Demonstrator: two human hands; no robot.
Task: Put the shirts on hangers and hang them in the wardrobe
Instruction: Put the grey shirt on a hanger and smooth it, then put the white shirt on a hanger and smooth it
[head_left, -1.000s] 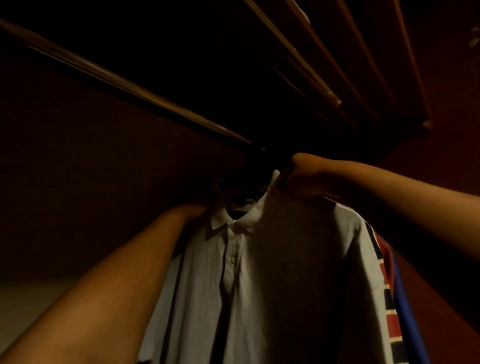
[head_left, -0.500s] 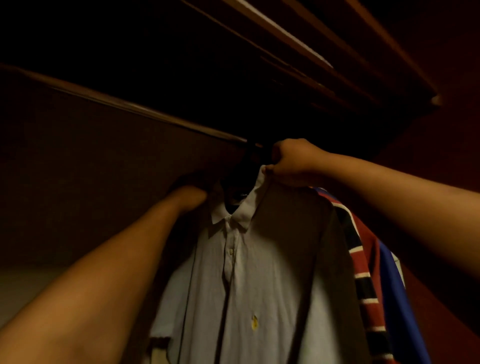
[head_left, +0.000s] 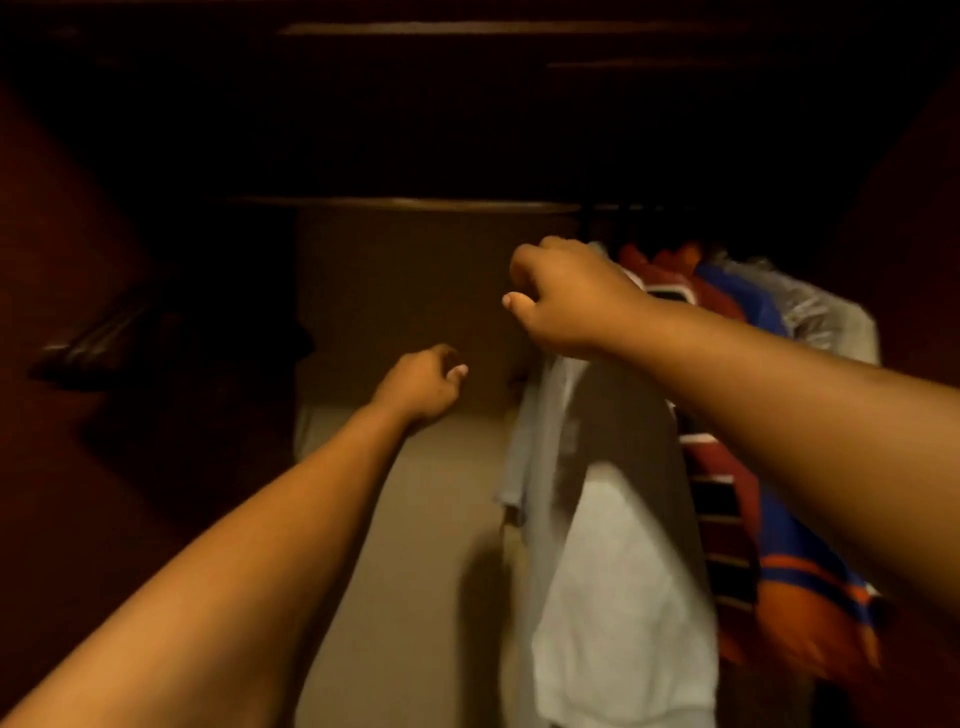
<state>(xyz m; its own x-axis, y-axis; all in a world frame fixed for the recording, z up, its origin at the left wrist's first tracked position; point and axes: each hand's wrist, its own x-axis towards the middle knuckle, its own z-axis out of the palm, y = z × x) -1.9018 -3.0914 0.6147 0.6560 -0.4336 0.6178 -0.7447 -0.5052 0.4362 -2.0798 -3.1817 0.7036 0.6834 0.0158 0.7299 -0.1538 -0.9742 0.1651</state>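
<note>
A pale grey collared shirt (head_left: 618, 571) hangs side-on below the wardrobe rod (head_left: 415, 203), at the left end of the row of clothes. My right hand (head_left: 571, 296) is in front of the shirt's top, fingers loosely curled and thumb out, with nothing visible in it. It hides the hanger and collar. My left hand (head_left: 421, 382) hovers left of the shirt, apart from it, loosely curled and holding nothing.
Behind the grey shirt hang a red, white and dark striped shirt (head_left: 722, 499), a blue and orange garment (head_left: 810, 587) and a plastic-wrapped one (head_left: 821, 312). The left stretch of rod is bare, over a beige wardrobe floor (head_left: 431, 519). Dark wardrobe walls stand on both sides.
Both hands have let go of the grey shirt and pulled back. The shirt now hangs on the rod side-on, and my view has dropped lower and further back.
</note>
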